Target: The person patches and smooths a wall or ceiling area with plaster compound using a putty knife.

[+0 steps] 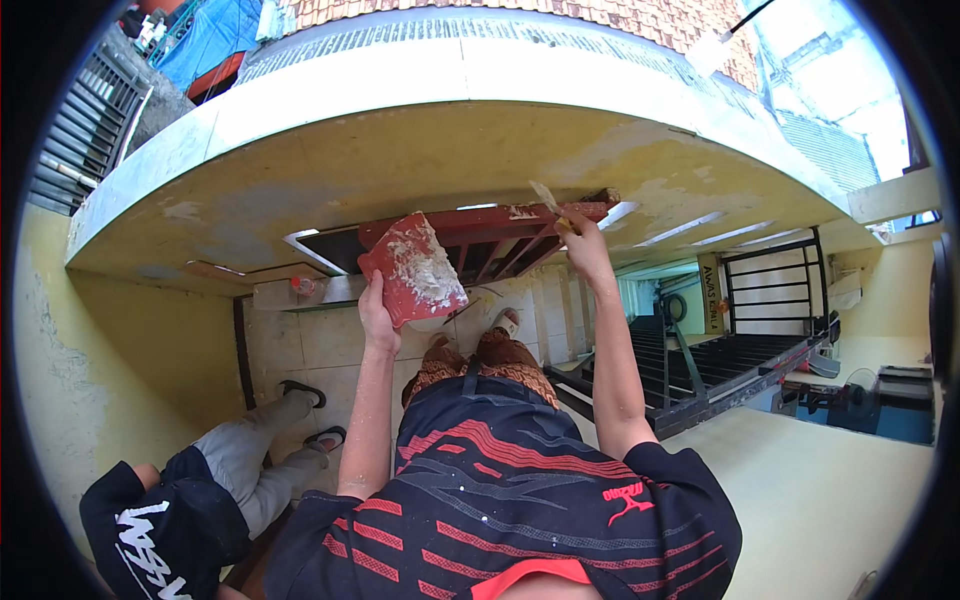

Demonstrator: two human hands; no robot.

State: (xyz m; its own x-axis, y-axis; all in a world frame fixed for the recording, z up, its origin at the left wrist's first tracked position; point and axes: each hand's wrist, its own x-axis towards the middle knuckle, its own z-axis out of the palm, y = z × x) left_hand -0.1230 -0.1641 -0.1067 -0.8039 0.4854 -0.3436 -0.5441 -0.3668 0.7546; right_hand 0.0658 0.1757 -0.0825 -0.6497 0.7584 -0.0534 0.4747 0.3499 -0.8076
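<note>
My left hand [378,315] grips the lower left edge of a red, flat board [395,265] with a lumpy smear of white paste [432,272] on its surface. My right hand [582,240] holds a putty knife [545,198], its pale blade tilted up toward the yellow, patchy wall [380,155]. The blade is close beside a reddish-brown slatted frame [500,240] along that wall; whether it touches anything I cannot tell. The board hides part of the frame. Both my forearms carry small white flecks.
Another person [180,510] in a dark top and grey trousers is at my lower left. A black railing with stairs [690,385] descends on my right. A red-capped container [305,285] sits on a low ledge ahead. My sandalled feet are on pale floor tiles [280,345].
</note>
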